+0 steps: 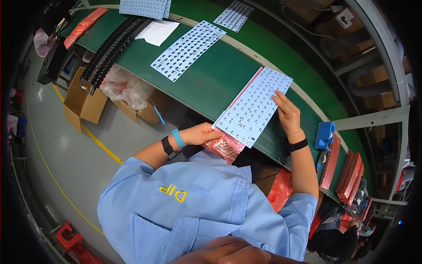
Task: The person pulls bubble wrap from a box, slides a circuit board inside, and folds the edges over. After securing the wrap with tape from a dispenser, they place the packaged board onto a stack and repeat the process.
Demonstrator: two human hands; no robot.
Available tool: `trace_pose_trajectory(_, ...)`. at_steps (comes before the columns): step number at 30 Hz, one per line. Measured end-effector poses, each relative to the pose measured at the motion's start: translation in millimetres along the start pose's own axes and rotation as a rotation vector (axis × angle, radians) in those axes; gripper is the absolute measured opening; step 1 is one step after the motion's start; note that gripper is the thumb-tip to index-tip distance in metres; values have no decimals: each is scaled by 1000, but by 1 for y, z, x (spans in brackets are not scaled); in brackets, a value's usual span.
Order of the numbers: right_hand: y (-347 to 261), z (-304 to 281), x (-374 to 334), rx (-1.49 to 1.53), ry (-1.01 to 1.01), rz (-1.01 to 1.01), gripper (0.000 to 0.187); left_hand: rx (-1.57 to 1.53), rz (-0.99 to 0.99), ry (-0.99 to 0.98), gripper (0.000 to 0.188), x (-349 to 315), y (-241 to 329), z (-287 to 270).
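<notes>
A white keyboard circuit board point(257, 103), dotted with many small holes, is held tilted over the near edge of the green workbench. My right hand point(288, 112) grips its right edge, fingers lying on the upper face and the thumb hidden. At the lower left corner, my left hand point(201, 133) pinches a pink bubble-wrap bag point(226, 147) that hangs below the board. A pink strip shows along the board's left edge; whether it belongs to the bag I cannot tell. Another white circuit board point(189, 50) lies on the bench, farther left.
A black slotted rack point(107, 53) and a torn white paper point(160, 33) are at the left. One board point(234, 16) rests on the far green belt. Cardboard boxes point(83, 99) stand below. Right are a blue dispenser point(324, 135) and stacked pink packets point(350, 176).
</notes>
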State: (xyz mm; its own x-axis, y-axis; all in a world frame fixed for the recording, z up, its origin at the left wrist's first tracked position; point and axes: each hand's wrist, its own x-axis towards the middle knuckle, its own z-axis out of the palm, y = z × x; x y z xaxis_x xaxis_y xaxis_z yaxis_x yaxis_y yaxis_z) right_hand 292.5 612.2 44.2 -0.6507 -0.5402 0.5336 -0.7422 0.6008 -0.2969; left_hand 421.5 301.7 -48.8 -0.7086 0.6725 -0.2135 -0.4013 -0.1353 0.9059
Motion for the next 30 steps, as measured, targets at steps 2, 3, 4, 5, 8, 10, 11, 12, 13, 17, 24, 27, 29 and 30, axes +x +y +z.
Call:
trace_pose_trajectory(2, 0, -1, 1, 30, -37, 20, 38, 14, 54, 11, 31, 1, -1, 3)
trace_pose_trajectory(3, -1, -1, 2, 26, -41, 19, 38, 21, 80, 15, 31, 2, -1, 4)
trace_pose_trajectory(4, -2, -1, 1, 14, -103, 30, 37, 18, 83, 12, 31, 3, -3, 4)
trace_pose_trajectory(5, -4, -2, 1, 1, -165, 41, 36, 5, 79, 2, 31, 5, -4, 3)
trace_pose_trajectory(8, -9, -10, 7, -82, -298, 31, 34, -18, 71, -12, 32, 6, -5, -1)
trace_pose_trajectory(10, -12, -18, 13, -223, -438, -9, 30, 15, 79, -6, 31, 5, -4, -2)
trace_pose_trajectory(11, -13, -19, 17, -225, -437, -7, 30, 33, 80, -6, 31, 5, -4, -1)
trace_pose_trajectory(12, -14, -15, 26, -223, -404, 82, 29, 35, 80, -9, 31, 4, -4, -1)
trace_pose_trajectory(13, -13, -11, 36, -219, -370, 171, 28, 16, 61, 10, 30, 2, -1, 1)
trace_pose_trajectory(17, 27, 26, 56, -321, -162, 261, 39, -24, 18, 12, 28, 1, 9, 10)
trace_pose_trajectory(24, 48, 42, 97, -204, -442, 628, 67, -28, 34, 54, 28, -2, 5, 8)
trace_pose_trajectory(27, 54, 40, 107, -15, -589, 727, 75, -6, 46, 10, 28, 0, 6, 7)
trace_pose_trajectory(29, 53, 39, 112, 6, -603, 714, 72, 2, 58, 12, 28, 1, 6, 6)
trace_pose_trajectory(30, 53, 38, 114, 28, -611, 704, 70, 14, 68, 10, 28, 1, 7, 6)
